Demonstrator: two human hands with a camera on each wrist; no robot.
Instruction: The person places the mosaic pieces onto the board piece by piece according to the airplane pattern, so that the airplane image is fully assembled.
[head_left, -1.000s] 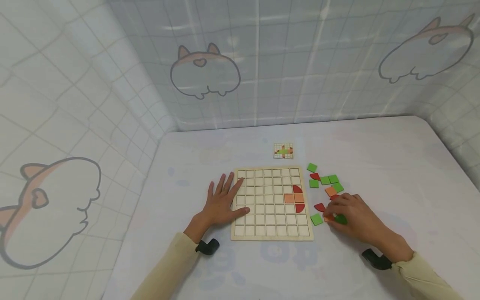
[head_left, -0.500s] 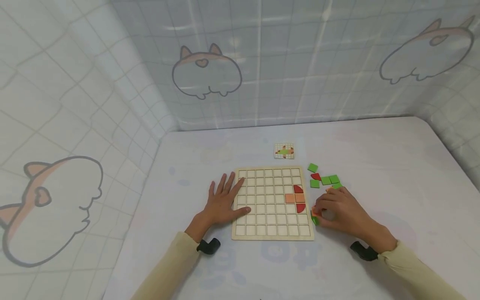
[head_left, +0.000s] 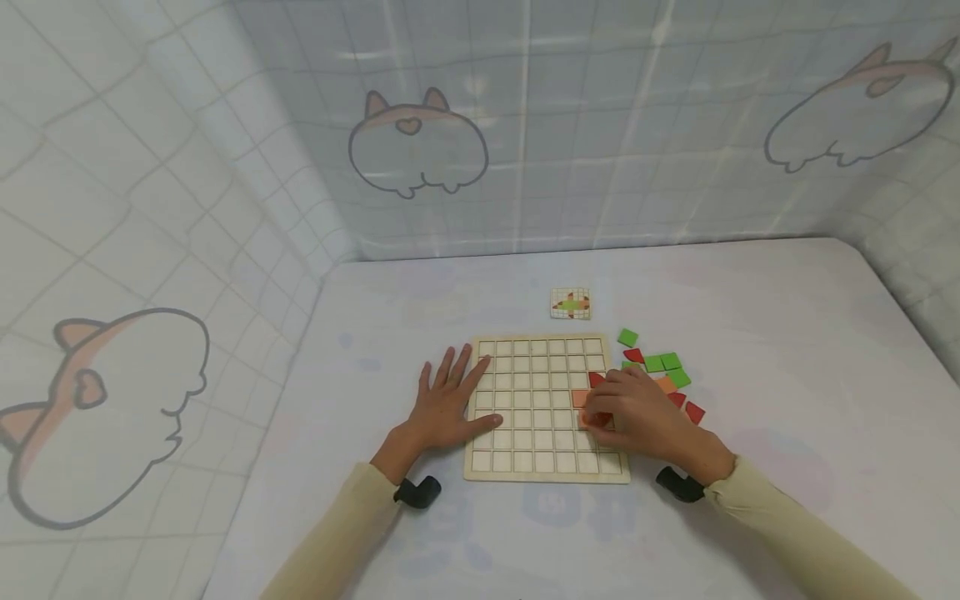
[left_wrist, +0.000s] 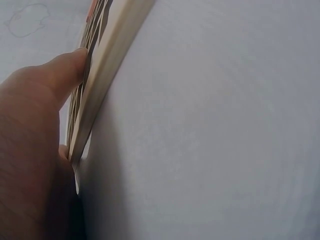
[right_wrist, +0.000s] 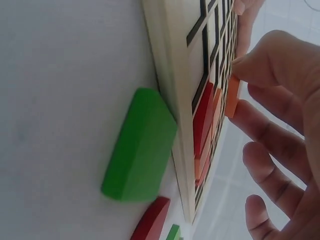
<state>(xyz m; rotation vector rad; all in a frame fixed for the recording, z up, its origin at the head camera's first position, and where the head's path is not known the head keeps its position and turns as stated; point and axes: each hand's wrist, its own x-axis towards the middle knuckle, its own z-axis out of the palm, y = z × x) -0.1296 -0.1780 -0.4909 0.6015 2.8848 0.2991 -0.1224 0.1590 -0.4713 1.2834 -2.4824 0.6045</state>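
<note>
A wooden grid board (head_left: 521, 417) lies flat on the table. My left hand (head_left: 442, 408) rests on its left edge with fingers spread, and the left wrist view shows the thumb (left_wrist: 70, 70) on the grid. Over the board's right part, my right hand (head_left: 637, 417) pinches an orange square tile (right_wrist: 233, 95) between thumb and finger, just above the surface. Set in the grid beneath it are another orange square (head_left: 580, 399) and a red quarter-circle tile (right_wrist: 202, 117). The right hand hides some of the set tiles in the head view.
Right of the board lie several loose tiles: green squares (head_left: 670, 361), an orange square (head_left: 665, 384) and red quarter-circles (head_left: 694, 412). One green tile (right_wrist: 140, 150) sits close beside the board's edge. Behind the board is a small pattern card (head_left: 571, 304).
My right hand has moved left from the loose tiles to over the board, carrying an orange square tile. The left hand has stayed on the board's left edge.
</note>
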